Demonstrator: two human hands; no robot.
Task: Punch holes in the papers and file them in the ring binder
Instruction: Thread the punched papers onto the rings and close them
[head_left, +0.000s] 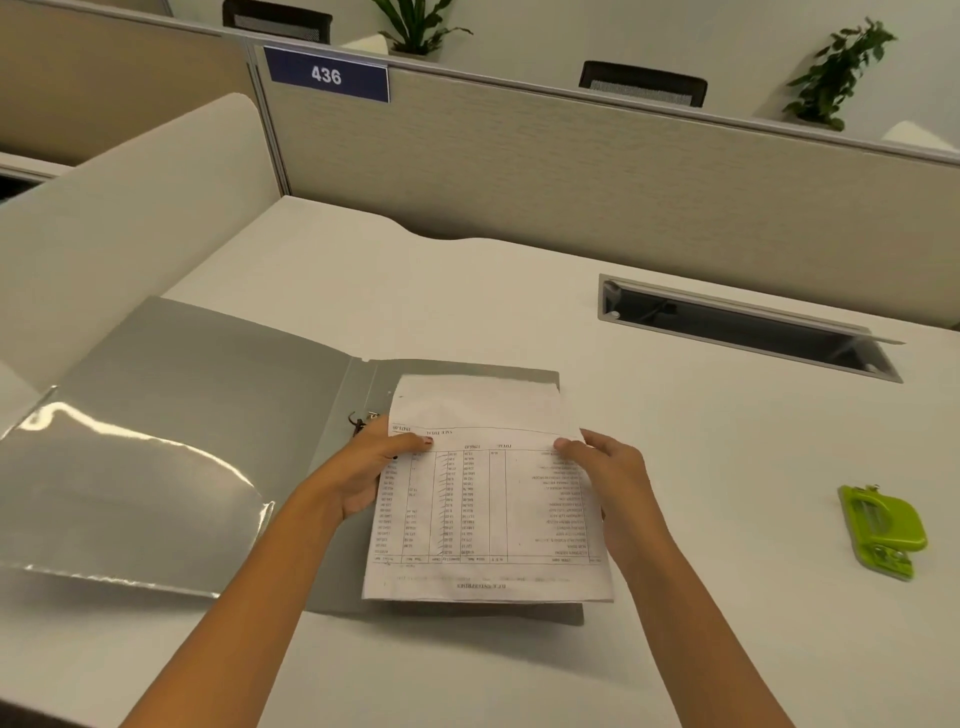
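Lying over the right half of the open grey ring binder (208, 395), the printed papers (488, 499) show a table of figures whose text reads upside down from the wearer's side. The left hand (369, 478) grips the sheets' left edge, thumb on top and fingers curled beneath; the right hand (608, 483) grasps the right edge in the same way. The papers' left edge sits just beside the metal rings (358, 421) at the binder's spine, though whether it touches them cannot be told behind the left hand. The near edge of the sheets reaches almost to the binder's near edge, and the far edge stops short of the cover's far edge. The binder's left cover lies flat, with a glossy clear pocket (119, 499) on its inner face. The binder rests on a white desk (701, 467), with open surface to its right up to a green hole punch (883, 530), well apart from the papers. Beyond, a cable slot (743, 327) is cut into the desk, with its flap raised. A beige partition (571, 171) bounds the far edge, carrying a blue sign (326, 75) reading 436, and a white side divider (130, 208) closes the left.
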